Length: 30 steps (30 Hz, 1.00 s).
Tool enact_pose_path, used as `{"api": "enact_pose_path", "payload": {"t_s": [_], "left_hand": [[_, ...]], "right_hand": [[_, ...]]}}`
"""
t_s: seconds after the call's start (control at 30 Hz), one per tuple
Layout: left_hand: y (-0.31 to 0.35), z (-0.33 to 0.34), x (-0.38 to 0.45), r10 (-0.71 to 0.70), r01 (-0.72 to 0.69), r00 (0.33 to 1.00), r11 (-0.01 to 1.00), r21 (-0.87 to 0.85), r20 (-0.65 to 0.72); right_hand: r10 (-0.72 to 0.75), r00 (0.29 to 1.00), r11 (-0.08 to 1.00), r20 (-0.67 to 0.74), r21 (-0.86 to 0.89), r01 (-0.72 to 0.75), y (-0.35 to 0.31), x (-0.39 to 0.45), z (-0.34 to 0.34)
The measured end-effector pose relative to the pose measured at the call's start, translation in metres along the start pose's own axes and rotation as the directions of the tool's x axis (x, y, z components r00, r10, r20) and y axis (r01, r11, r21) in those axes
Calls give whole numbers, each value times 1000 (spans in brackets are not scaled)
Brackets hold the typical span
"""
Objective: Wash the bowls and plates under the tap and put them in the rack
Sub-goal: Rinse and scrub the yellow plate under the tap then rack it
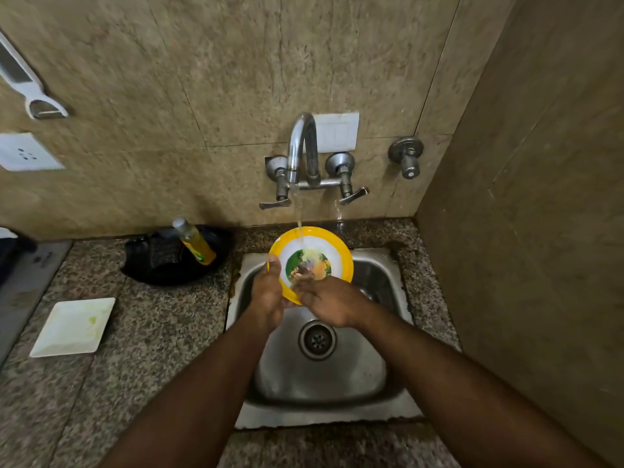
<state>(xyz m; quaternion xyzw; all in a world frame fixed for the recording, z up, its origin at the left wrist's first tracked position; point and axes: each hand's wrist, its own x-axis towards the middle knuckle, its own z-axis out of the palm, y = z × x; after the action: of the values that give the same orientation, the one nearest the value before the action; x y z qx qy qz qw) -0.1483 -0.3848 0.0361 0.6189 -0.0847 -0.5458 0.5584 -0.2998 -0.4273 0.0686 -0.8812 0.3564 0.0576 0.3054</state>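
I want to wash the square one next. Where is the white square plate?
In the head view, the white square plate lies flat on the granite counter, left of the sink and in front of the black tray.

The sink [378,393] sits in the table [162,349] below the tap [301,148]. A plate [312,243] is held above the sink under the tap. Left of the sink lie a pan [148,265] holding a bottle [195,242], and nearer, a square dish [72,327].
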Motion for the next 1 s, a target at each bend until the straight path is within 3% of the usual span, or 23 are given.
{"api": "enact_pose_path", "payload": {"t_s": [0.1, 0.13, 0.2, 0.27, 0.4, 0.47, 0.63, 0.7, 0.8, 0.9, 1.0], "left_hand": [[-6, 5, -1, 7, -6, 1000, 998, -60, 11], [-8, 9, -2, -6, 9, 999, 997, -79, 33], [-11, 22, -8, -34, 42, 997, 993, -109, 75], [-11, 35, -14, -62, 86, 992, 971, -224, 109], [-13, 32, -5, -43, 84, 990, 948, -306, 137], [-14, 25, 1, -33, 62, 995, 949, -309, 97], [-18, 21, 1, 11, 26, 992, 953, -301, 123], [-15, 27, -1, 19, 11, 995, 952, -306, 96], [-13, 39, -3, 4, -3, 1000, 963, -270, 2], [-15, 44, -1, -20, 4, 998, 970, -244, -62], [-12, 51, -6, -91, 65, 990, 973, -219, -110]], "right_hand": [[38, 992, 929, -121, -361, -79, 8, -8, -11], [64, 985, 908, -157, -401, -123, 10, -3, -9], [173, 967, 907, -187, -353, -230, 8, 13, -5], [170, 962, 920, -215, -315, -233, 2, 29, -4], [-50, 992, 959, -117, -281, 15, -5, 22, -11], [-74, 995, 971, -73, -232, 56, -4, 0, -12], [28, 976, 937, -217, -335, -102, 5, -38, -24], [-30, 939, 944, -344, -318, -86, 11, -38, -25], [-98, 764, 986, -638, -164, -11, 23, -33, -23], [-37, 635, 999, -771, -40, 9, 28, -31, -24], [128, 582, 980, -803, 194, 52, 27, -31, -27]]}}
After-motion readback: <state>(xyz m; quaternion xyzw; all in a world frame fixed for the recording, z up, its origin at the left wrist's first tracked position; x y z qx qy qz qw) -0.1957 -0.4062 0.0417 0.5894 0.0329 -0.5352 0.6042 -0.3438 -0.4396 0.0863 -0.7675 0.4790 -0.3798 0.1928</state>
